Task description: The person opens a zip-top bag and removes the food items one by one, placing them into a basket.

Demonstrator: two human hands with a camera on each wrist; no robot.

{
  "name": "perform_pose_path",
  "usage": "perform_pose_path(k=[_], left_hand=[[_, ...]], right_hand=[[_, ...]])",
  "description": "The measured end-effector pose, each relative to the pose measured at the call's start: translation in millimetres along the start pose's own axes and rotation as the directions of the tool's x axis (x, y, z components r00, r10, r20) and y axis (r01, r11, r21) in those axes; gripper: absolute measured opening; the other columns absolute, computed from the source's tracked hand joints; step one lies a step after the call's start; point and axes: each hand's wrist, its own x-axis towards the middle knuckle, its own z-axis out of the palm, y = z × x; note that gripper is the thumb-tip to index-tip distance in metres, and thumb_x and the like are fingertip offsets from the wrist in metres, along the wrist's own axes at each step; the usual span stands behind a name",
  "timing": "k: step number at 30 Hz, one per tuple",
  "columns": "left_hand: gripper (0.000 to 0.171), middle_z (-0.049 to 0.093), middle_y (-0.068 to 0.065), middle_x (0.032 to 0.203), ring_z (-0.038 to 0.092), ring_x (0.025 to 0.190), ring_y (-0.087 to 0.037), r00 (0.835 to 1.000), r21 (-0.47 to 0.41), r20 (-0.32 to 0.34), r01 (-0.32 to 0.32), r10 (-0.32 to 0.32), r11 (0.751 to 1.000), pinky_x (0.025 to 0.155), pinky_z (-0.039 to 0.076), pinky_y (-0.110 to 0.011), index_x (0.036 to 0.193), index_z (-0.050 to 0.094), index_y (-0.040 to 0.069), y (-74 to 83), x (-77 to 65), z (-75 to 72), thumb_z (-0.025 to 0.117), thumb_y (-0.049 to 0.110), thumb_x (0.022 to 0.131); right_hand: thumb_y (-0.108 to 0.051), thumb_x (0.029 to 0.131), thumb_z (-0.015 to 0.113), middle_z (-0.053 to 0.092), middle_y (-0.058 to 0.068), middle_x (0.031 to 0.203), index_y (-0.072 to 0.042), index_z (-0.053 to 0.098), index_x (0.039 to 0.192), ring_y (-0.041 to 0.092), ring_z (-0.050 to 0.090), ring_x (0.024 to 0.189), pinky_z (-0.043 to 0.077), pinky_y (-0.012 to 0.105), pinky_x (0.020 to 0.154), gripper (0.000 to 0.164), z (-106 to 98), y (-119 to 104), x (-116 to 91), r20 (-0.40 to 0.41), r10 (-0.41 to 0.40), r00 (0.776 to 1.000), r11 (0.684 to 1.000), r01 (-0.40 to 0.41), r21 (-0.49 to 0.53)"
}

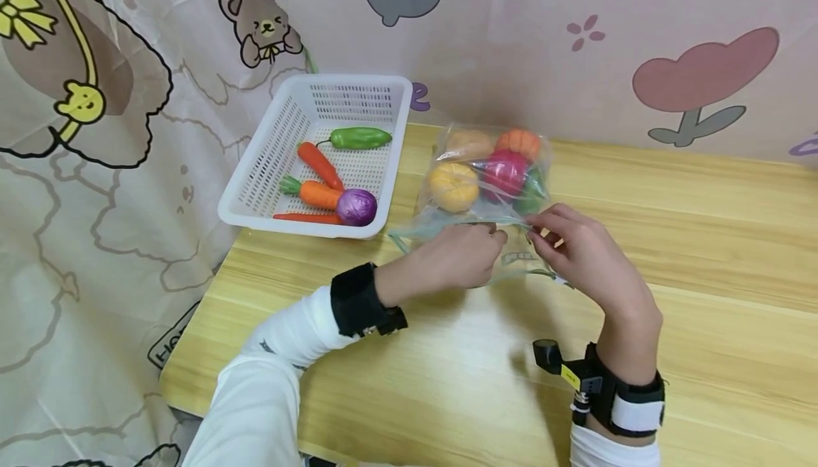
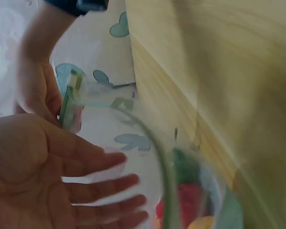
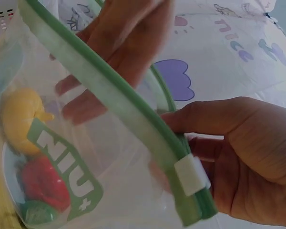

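A clear zip bag (image 3: pixel 128 152) with a green-edged mouth lies on the table, its mouth spread toward me. Inside are a yellow pumpkin (image 1: pixel 453 187), an orange pumpkin (image 1: pixel 519 144), a shiny red vegetable (image 1: pixel 505 171), something green (image 1: pixel 530 194) and a tan roundish item (image 1: pixel 469 144). My left hand (image 1: pixel 456 257) reaches into the mouth; its fingers (image 2: pixel 105 191) are spread and hold nothing in the left wrist view. With thumb and fingers, my right hand (image 1: pixel 591 254) pinches the bag's right corner beside the white slider (image 3: pixel 191 174).
A white perforated basket (image 1: pixel 233 204) stands left of the bag. It holds a green pepper (image 1: pixel 361 138), an orange carrot (image 1: pixel 319 195), a red chili-like piece (image 1: pixel 319 165), another thin red piece (image 1: pixel 307 218) and a purple ball-shaped vegetable (image 1: pixel 358 207). A patterned curtain (image 1: pixel 498 48) hangs behind the table.
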Motion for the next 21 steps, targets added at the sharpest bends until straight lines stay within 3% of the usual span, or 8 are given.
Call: perform_pose_path(k=[3,7,12,15,18,21], left_hand=[[0.031,0.063,-0.002,0.101,0.059,0.084,-0.013,0.993,0.006,0.094,0.069,-0.069,0.998,0.065,0.053,-0.026,0.12,0.057,0.009,-2.3,12.3,-5.8,0.046,0.018,0.093],[0.023,0.063,-0.001,0.101,0.058,0.08,-0.013,0.966,-0.037,0.197,0.175,-0.164,0.984,0.064,0.051,-0.029,0.106,0.062,0.014,-6.6,26.1,-14.1,0.044,0.022,0.094],[0.021,0.059,0.001,0.106,0.054,0.081,-0.013,0.931,-0.085,0.273,0.276,-0.244,0.957,0.068,0.049,-0.032,0.09,0.061,0.017,-12.8,44.4,-17.2,0.042,0.023,0.094],[0.023,0.056,0.003,0.103,0.051,0.081,-0.011,0.913,-0.074,0.323,0.289,-0.251,0.954,0.069,0.047,-0.03,0.092,0.062,0.018,-18.7,54.2,-16.2,0.04,0.022,0.095],[0.025,0.054,0.003,0.101,0.05,0.083,-0.011,0.906,-0.076,0.358,0.269,-0.226,0.96,0.071,0.045,-0.028,0.097,0.063,0.017,-24.7,61.7,-16.8,0.039,0.021,0.095],[0.021,0.049,0.002,0.095,0.047,0.079,-0.011,0.902,-0.119,0.378,0.272,-0.21,0.955,0.068,0.041,-0.024,0.089,0.059,0.016,-26.8,64.9,-21.9,0.039,0.019,0.095]], right_hand=[[0.003,0.081,0.063,0.062,0.009,0.088,0.003,0.067,0.102,0.016,0.06,0.067,0.047,0.021,0.054,0.021,0.3,-2.5,1.5,0.051,0.036,0.998,0.999,-0.035,-0.019],[0.001,0.082,0.062,0.062,0.012,0.094,0.003,0.064,0.107,0.02,0.061,0.072,0.05,0.028,0.059,0.026,0.7,-5.7,4.2,0.145,0.093,0.985,0.996,-0.091,-0.022],[0.001,0.082,0.063,0.06,0.017,0.099,0.005,0.056,0.114,0.026,0.062,0.079,0.051,0.034,0.064,0.033,2.1,-9.9,6.7,0.298,0.203,0.933,0.977,-0.214,0.003],[0.001,0.082,0.062,0.06,0.018,0.097,0.006,0.053,0.115,0.027,0.061,0.08,0.051,0.035,0.064,0.035,4.5,-11.9,7.8,0.352,0.244,0.904,0.965,-0.261,0.003],[0.001,0.081,0.061,0.06,0.018,0.093,0.007,0.05,0.113,0.025,0.059,0.076,0.05,0.035,0.064,0.035,7.2,-13.7,8.5,0.36,0.25,0.899,0.963,-0.27,0.008],[0.002,0.078,0.066,0.056,0.017,0.087,0.009,0.045,0.114,0.024,0.055,0.073,0.047,0.035,0.064,0.042,10.5,-15.1,9.0,0.359,0.266,0.894,0.958,-0.288,0.007]])
